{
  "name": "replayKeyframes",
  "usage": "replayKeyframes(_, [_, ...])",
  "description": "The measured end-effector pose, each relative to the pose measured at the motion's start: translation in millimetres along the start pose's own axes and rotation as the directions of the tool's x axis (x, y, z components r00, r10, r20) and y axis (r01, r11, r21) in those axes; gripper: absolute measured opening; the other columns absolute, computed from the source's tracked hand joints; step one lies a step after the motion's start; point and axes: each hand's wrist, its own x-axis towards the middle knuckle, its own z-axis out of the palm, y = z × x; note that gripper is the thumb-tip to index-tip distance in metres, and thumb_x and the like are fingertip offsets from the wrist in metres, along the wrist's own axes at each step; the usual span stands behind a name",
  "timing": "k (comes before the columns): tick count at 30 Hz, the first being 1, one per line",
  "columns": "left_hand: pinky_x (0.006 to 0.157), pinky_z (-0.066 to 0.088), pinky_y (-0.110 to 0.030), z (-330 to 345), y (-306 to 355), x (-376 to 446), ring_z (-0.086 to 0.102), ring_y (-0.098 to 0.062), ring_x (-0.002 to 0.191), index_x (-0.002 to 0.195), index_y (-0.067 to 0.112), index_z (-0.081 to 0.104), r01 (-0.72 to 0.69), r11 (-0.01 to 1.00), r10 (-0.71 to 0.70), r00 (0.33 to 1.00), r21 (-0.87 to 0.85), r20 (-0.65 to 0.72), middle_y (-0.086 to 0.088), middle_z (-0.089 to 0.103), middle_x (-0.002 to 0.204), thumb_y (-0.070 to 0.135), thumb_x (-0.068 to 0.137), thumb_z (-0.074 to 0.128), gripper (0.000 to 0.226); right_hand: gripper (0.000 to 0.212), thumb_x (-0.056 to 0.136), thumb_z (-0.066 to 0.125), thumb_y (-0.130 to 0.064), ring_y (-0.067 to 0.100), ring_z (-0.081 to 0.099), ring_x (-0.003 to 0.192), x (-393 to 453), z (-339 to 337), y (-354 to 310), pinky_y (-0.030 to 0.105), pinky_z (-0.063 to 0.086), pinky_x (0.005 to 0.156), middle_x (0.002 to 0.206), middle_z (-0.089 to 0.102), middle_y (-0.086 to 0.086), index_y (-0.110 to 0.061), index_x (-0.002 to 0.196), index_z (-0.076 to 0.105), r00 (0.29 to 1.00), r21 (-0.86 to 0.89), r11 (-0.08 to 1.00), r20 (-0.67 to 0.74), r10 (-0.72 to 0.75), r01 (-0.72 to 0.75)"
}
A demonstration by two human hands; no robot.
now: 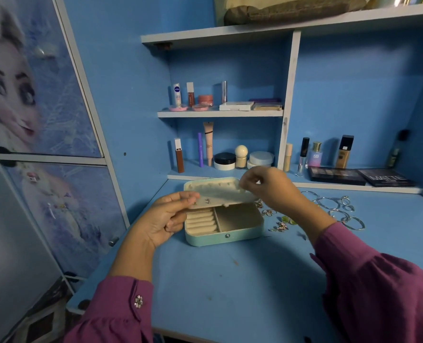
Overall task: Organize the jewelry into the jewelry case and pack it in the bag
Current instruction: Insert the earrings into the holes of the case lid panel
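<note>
A mint-green jewelry case [226, 237] stands open on the blue desk, with cream ring rolls on its left and a bare compartment on its right. Above it a cream earring panel [220, 196] is held level, with two small studs pinned near its left end. My left hand [164, 219] grips the panel's left edge. My right hand [267, 186] pinches something tiny at the panel's right end; what it is I cannot make out. Loose earrings [281, 225] and silver bangles [339, 209] lie to the right of the case. No bag is in view.
Cosmetics fill the shelves behind the case: tubes, jars [224, 160], bottles [344, 152] and two dark palettes [336, 175]. A cabinet door with a cartoon print [44, 107] stands to the left. The blue desk [230, 293] stretches toward me.
</note>
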Motion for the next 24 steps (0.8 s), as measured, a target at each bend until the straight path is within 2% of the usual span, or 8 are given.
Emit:
replayKeyframes(2, [0.032, 0.019, -0.012, -0.1, 1.0, 1.6, 0.022, 0.000, 0.031, 0.105, 0.010, 0.063, -0.029, 0.999, 0.029, 1.000, -0.041, 0.004, -0.012, 0.073, 0.087, 0.025, 0.088, 0.056, 0.024, 0.010, 0.092, 0.060, -0.026, 0.011, 0.054, 0.066, -5.3, -10.7, 9.8, 0.025, 0.045, 0.056, 0.080, 0.062, -0.010, -0.026, 0.084, 0.066, 0.998, 0.079, 0.996, -0.049, 0.042, -0.038])
replayKeyframes(4, [0.034, 0.021, -0.012, -0.5, 1.2, 4.1, 0.021, -0.001, 0.034, 0.110, 0.012, 0.060, -0.047, 0.995, 0.048, 0.999, -0.087, 0.007, -0.021, 0.069, 0.108, 0.037, 0.087, 0.053, 0.035, 0.009, 0.092, 0.060, -0.026, 0.012, 0.046, 0.059, -11.1, -17.9, 19.0, 0.024, 0.039, 0.051, 0.073, 0.058, -0.004, -0.024, 0.085, 0.065, 0.997, 0.139, 0.988, -0.033, 0.076, -0.071])
replayKeyframes(7, [0.036, 0.021, -0.015, 2.0, 1.2, 6.7, 0.022, -0.004, 0.038, 0.112, 0.012, 0.059, -0.099, 0.982, 0.097, 0.995, -0.161, -0.020, -0.022, 0.067, 0.114, 0.045, 0.088, 0.050, 0.041, 0.008, 0.090, 0.063, -0.026, 0.011, 0.046, 0.061, -20.0, -24.3, 32.5, 0.026, 0.040, 0.057, 0.072, 0.056, 0.003, -0.022, 0.085, 0.067, 0.991, 0.121, 0.985, 0.062, 0.119, -0.126])
replayKeyframes(10, [0.037, 0.020, -0.016, 3.1, 0.1, 12.2, 0.024, -0.005, 0.039, 0.111, 0.012, 0.055, -0.148, 0.971, 0.138, 0.988, -0.190, -0.067, -0.021, 0.068, 0.113, 0.041, 0.089, 0.051, 0.036, 0.011, 0.086, 0.069, -0.025, 0.011, 0.057, 0.067, -25.4, -30.0, 41.7, 0.032, 0.050, 0.065, 0.070, 0.066, -0.012, -0.016, 0.080, 0.071, 0.974, 0.012, 0.982, 0.132, 0.185, -0.188])
replayKeyframes(12, [0.036, 0.020, -0.015, 3.5, -2.1, 17.6, 0.026, -0.005, 0.040, 0.107, 0.013, 0.052, -0.174, 0.969, 0.158, 0.982, -0.174, -0.102, -0.020, 0.068, 0.113, 0.032, 0.089, 0.055, 0.026, 0.009, 0.084, 0.071, -0.023, 0.011, 0.063, 0.074, -27.6, -35.3, 44.8, 0.031, 0.052, 0.071, 0.078, 0.070, -0.012, -0.019, 0.076, 0.072, 0.961, -0.069, 0.975, 0.165, 0.220, -0.211])
replayKeyframes(14, [0.033, 0.021, -0.014, 3.7, -4.2, 24.2, 0.028, -0.005, 0.039, 0.092, 0.014, 0.051, -0.221, 0.966, 0.199, 0.968, -0.137, -0.154, -0.020, 0.070, 0.106, 0.017, 0.092, 0.054, 0.004, 0.010, 0.082, 0.072, -0.022, 0.011, 0.065, 0.077, -29.6, -40.8, 45.5, 0.029, 0.054, 0.074, 0.082, 0.072, -0.008, -0.027, 0.074, 0.072, 0.946, -0.166, 0.963, 0.213, 0.244, -0.211])
replayKeyframes(18, [0.030, 0.022, -0.015, 4.4, -9.5, 33.8, 0.031, -0.004, 0.038, 0.091, 0.008, 0.058, -0.277, 0.960, 0.253, 0.924, -0.046, -0.286, -0.012, 0.071, 0.083, 0.003, 0.094, 0.051, 0.009, 0.006, 0.079, 0.074, -0.020, 0.008, 0.065, 0.078, -32.3, -49.2, 46.5, 0.028, 0.055, 0.077, 0.085, 0.072, -0.010, -0.022, 0.084, 0.078, 0.918, -0.256, 0.942, 0.272, 0.287, -0.218])
replayKeyframes(24, [0.032, 0.021, -0.016, 3.5, -15.5, 40.8, 0.028, -0.003, 0.036, 0.094, 0.012, 0.063, -0.245, 0.969, 0.240, 0.894, 0.035, -0.379, -0.003, 0.057, 0.063, 0.011, 0.095, 0.055, 0.008, 0.008, 0.075, 0.079, -0.027, 0.008, 0.063, 0.082, -37.0, -59.6, 45.3, 0.030, 0.052, 0.079, 0.082, 0.070, -0.013, -0.025, 0.082, 0.077, 0.869, -0.389, 0.894, 0.337, 0.363, -0.223])
